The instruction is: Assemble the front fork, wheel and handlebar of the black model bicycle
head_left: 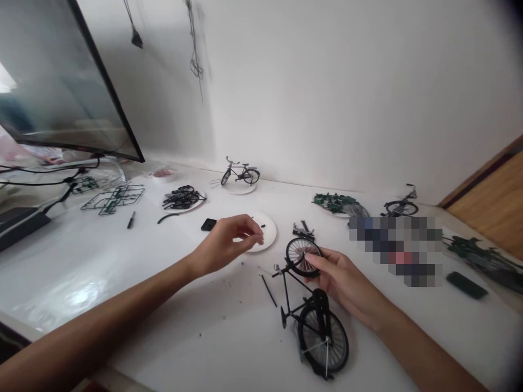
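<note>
A black miniature bicycle point(314, 321) stands on the white table in front of me. My right hand point(347, 283) grips its front wheel point(300, 256) between thumb and fingers. My left hand point(229, 242) hovers over a white plate point(267, 237), fingertips pinched together; what they hold is too small to make out. A thin black rod point(268, 290) lies on the table just left of the bicycle.
A finished black model bike point(240, 173) stands on a plate at the back. Plates of black parts point(182, 198) and green parts point(339, 204), green part frames point(114, 198), a monitor point(61, 81) at left, a dark oblong piece point(466, 285) at right.
</note>
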### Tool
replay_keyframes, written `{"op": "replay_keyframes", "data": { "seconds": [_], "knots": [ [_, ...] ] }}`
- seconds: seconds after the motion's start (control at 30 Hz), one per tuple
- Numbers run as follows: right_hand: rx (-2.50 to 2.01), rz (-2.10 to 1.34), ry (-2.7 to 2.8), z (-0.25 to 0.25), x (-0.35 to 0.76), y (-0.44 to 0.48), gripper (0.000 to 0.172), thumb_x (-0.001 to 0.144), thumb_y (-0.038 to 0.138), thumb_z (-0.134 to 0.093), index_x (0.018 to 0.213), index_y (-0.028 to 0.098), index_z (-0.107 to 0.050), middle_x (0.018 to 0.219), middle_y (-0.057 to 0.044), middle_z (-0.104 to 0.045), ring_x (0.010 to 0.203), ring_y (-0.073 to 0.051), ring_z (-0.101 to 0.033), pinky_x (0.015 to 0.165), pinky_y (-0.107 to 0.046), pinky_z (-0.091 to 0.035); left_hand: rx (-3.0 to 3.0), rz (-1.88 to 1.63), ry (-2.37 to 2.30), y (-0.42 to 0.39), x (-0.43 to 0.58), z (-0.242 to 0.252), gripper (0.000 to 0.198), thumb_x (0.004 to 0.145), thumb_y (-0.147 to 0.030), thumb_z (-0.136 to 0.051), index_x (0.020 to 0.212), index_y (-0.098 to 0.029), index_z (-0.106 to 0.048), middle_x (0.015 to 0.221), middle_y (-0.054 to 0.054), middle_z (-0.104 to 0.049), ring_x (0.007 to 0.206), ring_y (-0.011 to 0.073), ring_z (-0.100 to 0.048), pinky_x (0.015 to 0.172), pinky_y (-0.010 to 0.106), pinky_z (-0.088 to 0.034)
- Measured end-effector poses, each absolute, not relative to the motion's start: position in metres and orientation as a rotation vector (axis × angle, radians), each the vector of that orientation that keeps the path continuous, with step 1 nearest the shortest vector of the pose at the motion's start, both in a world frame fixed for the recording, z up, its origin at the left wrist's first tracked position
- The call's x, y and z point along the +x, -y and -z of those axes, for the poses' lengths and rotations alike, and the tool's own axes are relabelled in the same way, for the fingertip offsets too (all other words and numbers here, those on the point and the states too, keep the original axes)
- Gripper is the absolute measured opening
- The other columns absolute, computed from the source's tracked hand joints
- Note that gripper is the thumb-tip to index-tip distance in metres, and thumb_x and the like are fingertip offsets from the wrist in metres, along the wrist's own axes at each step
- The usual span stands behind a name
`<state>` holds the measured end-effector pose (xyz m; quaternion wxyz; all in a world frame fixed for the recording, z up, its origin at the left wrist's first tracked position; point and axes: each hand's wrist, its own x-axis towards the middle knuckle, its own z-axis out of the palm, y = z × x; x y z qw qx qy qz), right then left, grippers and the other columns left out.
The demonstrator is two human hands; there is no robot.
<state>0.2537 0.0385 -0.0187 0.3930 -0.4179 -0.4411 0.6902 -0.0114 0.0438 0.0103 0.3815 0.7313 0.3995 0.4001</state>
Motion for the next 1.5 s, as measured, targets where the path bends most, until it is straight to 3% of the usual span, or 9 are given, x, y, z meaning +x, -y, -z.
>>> {"op": "replay_keyframes", "data": {
  "seconds": [0.3,0.73,1.03,1.27,1.5],
  "knots": [
    [-1.103,-1.742,1.227,0.013,0.249,-0.032,0.022,0.084,0.037,-0.072,0.095,0.018,-0.073,0.094,-0.006,-0.069,0.091,-0.018,-0.062,0.082,-0.032,-0.054,1.621,-1.034,-0.832,-0.031,0.013,0.000,0.015,0.088,-0.024,-0.066,0.092,-0.010,-0.062,0.089,0.008,-0.069,0.083,0.0145,-0.066,0.078,0.029,-0.053],
    [-1.131,-1.705,1.157,0.010,0.238,-0.025,0.020,0.083,0.037,-0.073,0.094,0.020,-0.074,0.097,-0.005,-0.067,0.078,-0.012,-0.059,0.068,-0.023,-0.054,1.757,-0.996,-0.855,-0.021,0.012,0.002,0.013,0.090,-0.027,-0.064,0.090,-0.015,-0.062,0.095,0.006,-0.071,0.091,0.0160,-0.065,0.085,0.033,-0.049],
    [-1.190,-1.634,1.243,0.008,0.234,-0.024,0.018,0.085,0.038,-0.071,0.089,0.022,-0.073,0.082,-0.001,-0.065,0.058,-0.008,-0.054,0.053,-0.022,-0.050,1.760,-1.015,-0.836,-0.014,0.018,-0.002,0.011,0.090,-0.026,-0.065,0.092,-0.016,-0.062,0.096,0.005,-0.072,0.094,0.0160,-0.066,0.088,0.032,-0.049],
    [-1.161,-1.627,1.258,0.009,0.235,-0.025,0.017,0.085,0.037,-0.070,0.087,0.020,-0.073,0.086,-0.002,-0.066,0.066,-0.010,-0.055,0.056,-0.021,-0.051,2.261,-1.019,-0.767,-0.015,0.016,-0.003,0.006,0.093,-0.016,-0.060,0.097,-0.016,-0.064,0.095,0.004,-0.067,0.090,0.0134,-0.060,0.084,0.029,-0.047],
    [-1.132,-1.620,1.334,0.011,0.234,-0.025,0.018,0.085,0.036,-0.069,0.090,0.020,-0.075,0.084,-0.003,-0.064,0.068,-0.011,-0.053,0.055,-0.022,-0.047,2.606,-1.044,-0.747,-0.020,0.025,-0.001,0.010,0.096,-0.017,-0.056,0.100,-0.017,-0.064,0.101,0.006,-0.065,0.092,0.0155,-0.057,0.082,0.032,-0.043]
  ]
}}
